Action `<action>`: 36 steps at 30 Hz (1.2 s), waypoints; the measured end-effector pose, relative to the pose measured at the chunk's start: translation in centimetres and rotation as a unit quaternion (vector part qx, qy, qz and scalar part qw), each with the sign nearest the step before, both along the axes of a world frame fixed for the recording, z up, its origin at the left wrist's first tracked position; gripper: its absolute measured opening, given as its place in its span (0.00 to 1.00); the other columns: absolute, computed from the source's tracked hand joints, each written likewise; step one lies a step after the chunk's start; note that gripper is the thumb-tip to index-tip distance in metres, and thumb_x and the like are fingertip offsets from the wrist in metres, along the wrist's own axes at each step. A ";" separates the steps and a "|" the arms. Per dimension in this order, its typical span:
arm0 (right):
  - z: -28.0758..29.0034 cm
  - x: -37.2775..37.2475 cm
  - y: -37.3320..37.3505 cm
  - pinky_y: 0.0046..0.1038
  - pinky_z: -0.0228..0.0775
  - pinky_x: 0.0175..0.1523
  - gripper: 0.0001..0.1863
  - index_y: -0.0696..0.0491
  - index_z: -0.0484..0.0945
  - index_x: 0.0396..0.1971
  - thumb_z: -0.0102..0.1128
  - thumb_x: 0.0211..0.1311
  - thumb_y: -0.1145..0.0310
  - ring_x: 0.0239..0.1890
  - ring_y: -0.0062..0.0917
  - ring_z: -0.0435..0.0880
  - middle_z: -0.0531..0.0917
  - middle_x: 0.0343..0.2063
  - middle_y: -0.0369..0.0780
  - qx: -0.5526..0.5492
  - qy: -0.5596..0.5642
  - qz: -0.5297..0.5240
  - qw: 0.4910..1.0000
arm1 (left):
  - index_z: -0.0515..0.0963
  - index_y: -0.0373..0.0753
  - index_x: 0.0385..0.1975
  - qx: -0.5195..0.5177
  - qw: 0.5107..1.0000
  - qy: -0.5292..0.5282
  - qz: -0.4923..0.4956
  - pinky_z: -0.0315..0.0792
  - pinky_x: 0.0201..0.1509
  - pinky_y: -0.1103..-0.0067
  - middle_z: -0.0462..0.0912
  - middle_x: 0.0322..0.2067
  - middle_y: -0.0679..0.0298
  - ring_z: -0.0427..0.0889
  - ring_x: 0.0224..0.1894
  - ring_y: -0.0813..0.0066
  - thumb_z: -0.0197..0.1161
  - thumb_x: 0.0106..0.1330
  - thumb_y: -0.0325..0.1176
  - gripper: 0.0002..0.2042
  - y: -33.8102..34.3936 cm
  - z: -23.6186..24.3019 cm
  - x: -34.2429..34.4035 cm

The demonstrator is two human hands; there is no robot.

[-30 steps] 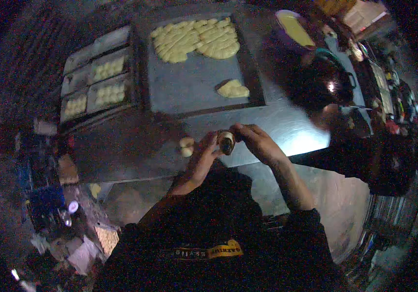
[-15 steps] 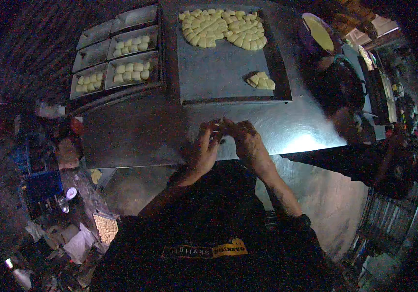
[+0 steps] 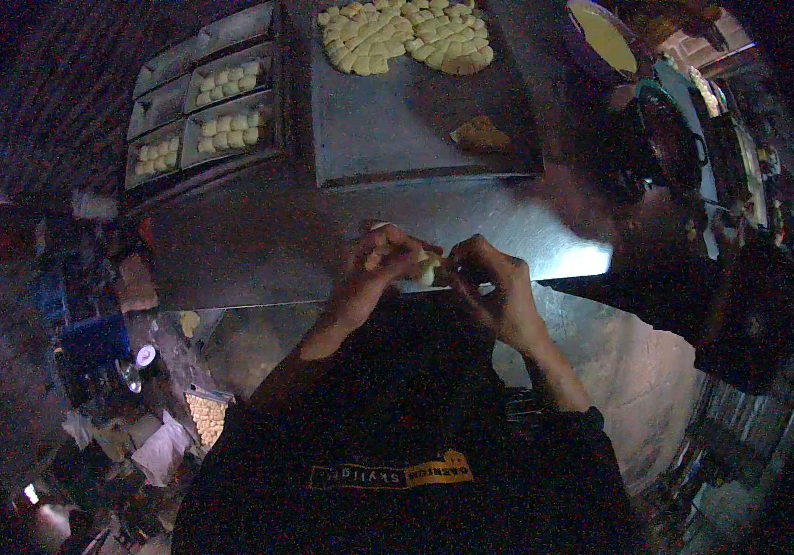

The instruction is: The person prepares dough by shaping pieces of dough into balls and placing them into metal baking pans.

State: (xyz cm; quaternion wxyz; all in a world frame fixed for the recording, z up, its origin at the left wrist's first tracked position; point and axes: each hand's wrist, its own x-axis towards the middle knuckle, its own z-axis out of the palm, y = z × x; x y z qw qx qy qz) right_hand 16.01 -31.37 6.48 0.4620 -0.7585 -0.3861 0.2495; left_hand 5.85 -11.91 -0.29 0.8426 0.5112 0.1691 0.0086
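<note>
Your left hand [image 3: 380, 262] grasps the dough [image 3: 428, 270] near the tabletop [image 3: 249, 264]'s near edge, just right of that grip. Your right hand [image 3: 500, 285] sits close on the dough's other side; whether that grip pinches it, and how its long axis runs, I can't tell.

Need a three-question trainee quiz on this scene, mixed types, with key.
1. How many tins hold pale rolls?
2. True or false: the purple bowl is to the right of the large tray.
3. Fill in: between the left grip and the right grip is a pale piece of ____.

Key:
1. Three.
2. True.
3. Dough.
</note>
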 end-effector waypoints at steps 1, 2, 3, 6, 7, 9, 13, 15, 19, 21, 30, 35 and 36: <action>0.1 0.7 -0.1 0.27 0.78 0.46 0.09 0.59 0.76 0.39 0.64 0.59 0.81 0.39 0.27 0.87 0.85 0.40 0.39 0.011 0.043 -0.019 0.999 | 0.79 0.39 0.43 0.116 0.992 -0.040 -0.008 0.79 0.51 0.74 0.84 0.44 0.62 0.84 0.46 0.71 0.70 0.62 0.28 0.11 -0.6 0.8 0.0; -0.5 1.4 0.2 0.27 0.78 0.45 0.09 0.59 0.77 0.40 0.63 0.59 0.80 0.37 0.26 0.86 0.85 0.39 0.39 0.015 0.046 -0.010 0.999 | 0.80 0.38 0.42 0.230 0.970 -0.080 -0.017 0.79 0.51 0.75 0.84 0.44 0.62 0.83 0.47 0.72 0.71 0.61 0.27 0.11 -0.9 2.9 0.4; -0.9 1.8 -0.3 0.27 0.77 0.44 0.10 0.58 0.78 0.41 0.63 0.60 0.80 0.36 0.25 0.85 0.85 0.38 0.39 0.018 0.050 -0.001 0.999 | 0.80 0.36 0.42 0.339 0.933 -0.119 -0.026 0.78 0.52 0.76 0.84 0.43 0.62 0.83 0.47 0.73 0.71 0.61 0.26 0.11 -1.7 4.3 0.6; -1.4 2.9 -1.4 0.26 0.75 0.42 0.15 0.54 0.82 0.48 0.66 0.60 0.77 0.36 0.24 0.81 0.84 0.40 0.40 -0.032 -0.018 -0.021 0.999 | 0.80 0.35 0.40 0.343 0.936 -0.079 0.012 0.78 0.50 0.77 0.84 0.43 0.63 0.83 0.46 0.76 0.70 0.61 0.24 0.09 -3.2 2.3 1.2; -2.4 2.8 -2.0 0.27 0.75 0.43 0.16 0.53 0.83 0.49 0.66 0.60 0.75 0.37 0.25 0.80 0.84 0.41 0.40 0.004 -0.009 -0.063 0.998 | 0.80 0.34 0.39 0.282 0.959 -0.017 0.024 0.78 0.49 0.79 0.84 0.42 0.63 0.83 0.44 0.78 0.69 0.63 0.26 0.08 -3.6 1.8 1.4; -1.9 3.2 -2.1 0.29 0.74 0.45 0.17 0.52 0.83 0.50 0.68 0.60 0.73 0.38 0.27 0.80 0.84 0.42 0.39 0.045 -0.043 -0.092 0.994 | 0.80 0.34 0.40 0.178 0.980 -0.009 0.089 0.79 0.47 0.78 0.83 0.44 0.61 0.83 0.42 0.75 0.67 0.65 0.28 0.07 -4.0 0.4 1.8; -2.1 5.5 -3.0 0.33 0.74 0.47 0.16 0.51 0.85 0.48 0.69 0.58 0.70 0.41 0.31 0.81 0.84 0.45 0.41 -0.008 -0.203 0.017 0.979 | 0.77 0.34 0.45 -0.097 0.983 0.007 0.159 0.84 0.45 0.71 0.82 0.46 0.57 0.85 0.41 0.68 0.62 0.71 0.33 0.10 -7.1 1.2 2.7; -2.9 6.7 -3.4 0.36 0.75 0.49 0.15 0.51 0.86 0.45 0.70 0.56 0.70 0.44 0.35 0.83 0.86 0.42 0.42 -0.055 -0.195 0.038 0.979 | 0.75 0.34 0.48 -0.091 0.982 0.085 0.141 0.85 0.43 0.68 0.81 0.47 0.56 0.85 0.44 0.64 0.61 0.72 0.34 0.12 -7.7 3.0 3.6; -1.2 7.9 -4.1 0.35 0.76 0.47 0.14 0.53 0.85 0.42 0.71 0.53 0.73 0.41 0.35 0.84 0.86 0.35 0.41 -0.031 -0.078 0.060 0.995 | 0.73 0.33 0.53 -0.170 0.974 0.142 0.054 0.84 0.49 0.64 0.79 0.50 0.55 0.83 0.51 0.62 0.59 0.73 0.35 0.15 -8.1 2.2 3.6; -1.9 8.3 -4.3 0.33 0.76 0.46 0.13 0.54 0.85 0.40 0.71 0.52 0.75 0.39 0.33 0.84 0.86 0.35 0.41 0.012 -0.049 0.096 0.994 | 0.72 0.33 0.55 -0.196 0.977 0.070 0.057 0.81 0.53 0.67 0.79 0.52 0.55 0.82 0.53 0.63 0.61 0.71 0.34 0.17 -7.8 1.3 3.5; -5.0 6.1 -4.9 0.32 0.76 0.47 0.12 0.55 0.78 0.40 0.69 0.57 0.77 0.40 0.32 0.83 0.83 0.41 0.43 0.031 0.018 0.117 0.993 | 0.78 0.33 0.50 0.269 0.960 0.065 -0.044 0.76 0.54 0.75 0.83 0.48 0.59 0.81 0.53 0.71 0.75 0.58 0.31 0.21 -9.1 0.5 1.8; -3.4 1.4 -3.1 0.36 0.71 0.60 0.22 0.54 0.76 0.55 0.65 0.60 0.73 0.57 0.39 0.76 0.79 0.53 0.46 -0.088 0.080 -0.043 0.992 | 0.80 0.34 0.48 0.019 0.996 0.080 0.027 0.75 0.53 0.75 0.84 0.45 0.59 0.83 0.48 0.71 0.66 0.66 0.34 0.14 -7.7 -7.3 -2.0; -4.0 0.7 -3.3 0.38 0.69 0.62 0.20 0.56 0.77 0.54 0.62 0.60 0.71 0.58 0.41 0.76 0.79 0.53 0.48 -0.058 -0.045 0.058 0.996 | 0.80 0.35 0.48 -0.057 0.994 0.072 0.054 0.74 0.53 0.75 0.83 0.46 0.60 0.83 0.47 0.71 0.64 0.68 0.35 0.13 -7.4 -9.2 -2.9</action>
